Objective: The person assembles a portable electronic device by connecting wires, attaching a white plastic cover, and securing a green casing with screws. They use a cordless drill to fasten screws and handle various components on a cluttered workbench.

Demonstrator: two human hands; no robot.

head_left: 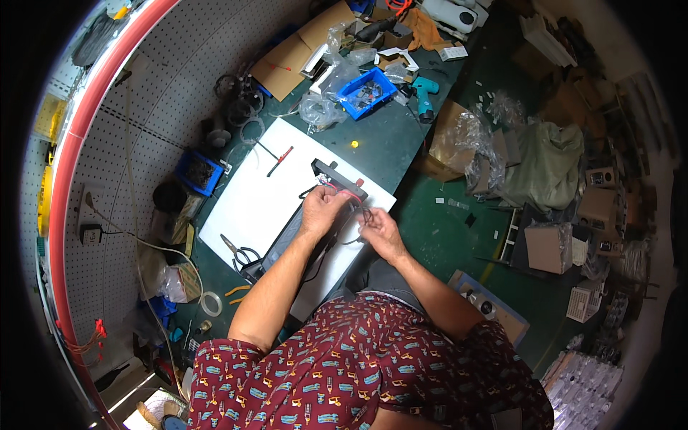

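Device: a long black flat unit (297,233) lies slantwise on the white sheet (251,204), its far end a black bracket-like piece (335,177) with a red spot.
Wires: thin red and dark leads (352,204) run from the device's far end into both hands.
Left hand: the left hand (320,209) is over the device near its far end, fingers curled shut on the wires.
Right hand: the right hand (380,233) is just right of the device, at the sheet's edge, fingers pinched on what looks like a loop of wire; it is too small to be sure.
Sheet: it covers the middle of the green worktop (401,136), under the device.
Scissors: black-handled scissors (240,252) lie on the sheet, just left of the device's near end.
T-handle tool: a dark T-shaped tool (269,150) and a red-tipped one (281,159) lie on the sheet beyond the device.
Blue tray: a blue parts tray (367,92) sits well beyond the device, among clear bags.
Drill: a teal cordless drill (424,94) lies right of the tray.
Tape roll: a clear tape roll (210,304) lies on the worktop left of the device's near end.
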